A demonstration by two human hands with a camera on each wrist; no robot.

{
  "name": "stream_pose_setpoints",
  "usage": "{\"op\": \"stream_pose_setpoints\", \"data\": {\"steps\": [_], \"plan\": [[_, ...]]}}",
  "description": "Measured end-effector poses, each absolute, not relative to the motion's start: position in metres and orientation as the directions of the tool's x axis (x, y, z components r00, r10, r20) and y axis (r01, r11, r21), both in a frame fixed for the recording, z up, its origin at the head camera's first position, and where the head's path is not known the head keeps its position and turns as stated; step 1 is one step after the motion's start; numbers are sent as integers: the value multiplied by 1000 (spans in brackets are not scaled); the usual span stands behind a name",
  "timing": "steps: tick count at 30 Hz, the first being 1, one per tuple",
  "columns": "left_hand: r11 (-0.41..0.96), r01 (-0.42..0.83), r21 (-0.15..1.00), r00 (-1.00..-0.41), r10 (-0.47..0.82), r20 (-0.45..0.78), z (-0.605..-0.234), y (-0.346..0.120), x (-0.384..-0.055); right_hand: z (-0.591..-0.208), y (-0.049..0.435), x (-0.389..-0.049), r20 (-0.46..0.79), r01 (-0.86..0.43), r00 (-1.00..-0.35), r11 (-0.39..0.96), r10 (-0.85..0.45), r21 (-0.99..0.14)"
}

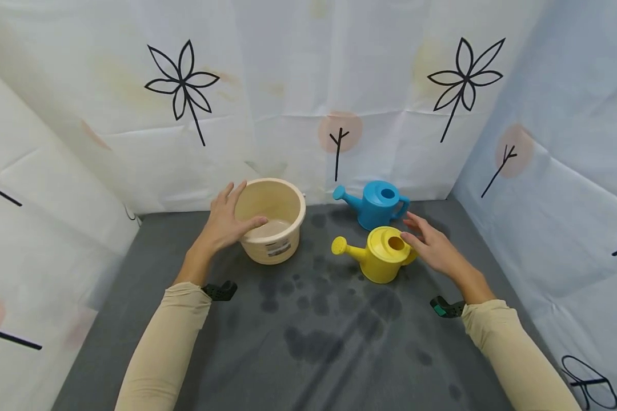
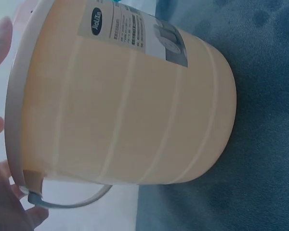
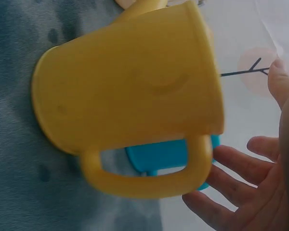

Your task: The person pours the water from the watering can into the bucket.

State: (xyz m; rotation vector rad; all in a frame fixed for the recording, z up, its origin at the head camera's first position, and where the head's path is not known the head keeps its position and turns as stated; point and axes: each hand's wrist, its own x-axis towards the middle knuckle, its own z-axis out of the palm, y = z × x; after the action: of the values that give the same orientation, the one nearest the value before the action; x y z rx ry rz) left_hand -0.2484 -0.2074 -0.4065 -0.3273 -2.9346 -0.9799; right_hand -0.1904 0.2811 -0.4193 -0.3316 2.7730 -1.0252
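Note:
A cream plastic bucket (image 1: pixel 259 252) with a printed label stands on the dark cloth. My left hand (image 1: pixel 225 222) is at its left rim, thumb and fingers spread apart. In the left wrist view, the fingers lie beside the rim near the grey bail handle (image 2: pixel 79 205). A yellow watering can (image 1: pixel 379 265) stands to the right, its spout pointing left. Beside its handle (image 3: pixel 135 186) my right hand (image 1: pixel 435 245) hovers with loosely spread fingers. Behind it is a blue watering can (image 1: pixel 374 216), partly hidden by the yellow one in the right wrist view.
Dark wet spots (image 1: pixel 313 345) mark the grey cloth (image 1: pixel 267 377) in front of the cans. White sheets (image 1: pixel 288 68) with black plant drawings hang at the back and both sides. The bucket stands close to the back sheet.

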Motion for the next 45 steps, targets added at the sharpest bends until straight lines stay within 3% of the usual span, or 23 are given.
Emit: {"op": "stream_pose_setpoints", "data": {"steps": [31,40,45], "plan": [[701,182,690,-975,219,34,-417,-217,-249,-485,299,-174,-1,-57,-994,532,-108,-845],[625,163,763,-983,170,71,-421,-217,-251,-498,296,-177,7,-31,-993,199,-119,-980],[499,142,855,-984,161,70,-425,-219,-250,-500,290,-181,4,-8,-986,25,-166,-1000]]}}
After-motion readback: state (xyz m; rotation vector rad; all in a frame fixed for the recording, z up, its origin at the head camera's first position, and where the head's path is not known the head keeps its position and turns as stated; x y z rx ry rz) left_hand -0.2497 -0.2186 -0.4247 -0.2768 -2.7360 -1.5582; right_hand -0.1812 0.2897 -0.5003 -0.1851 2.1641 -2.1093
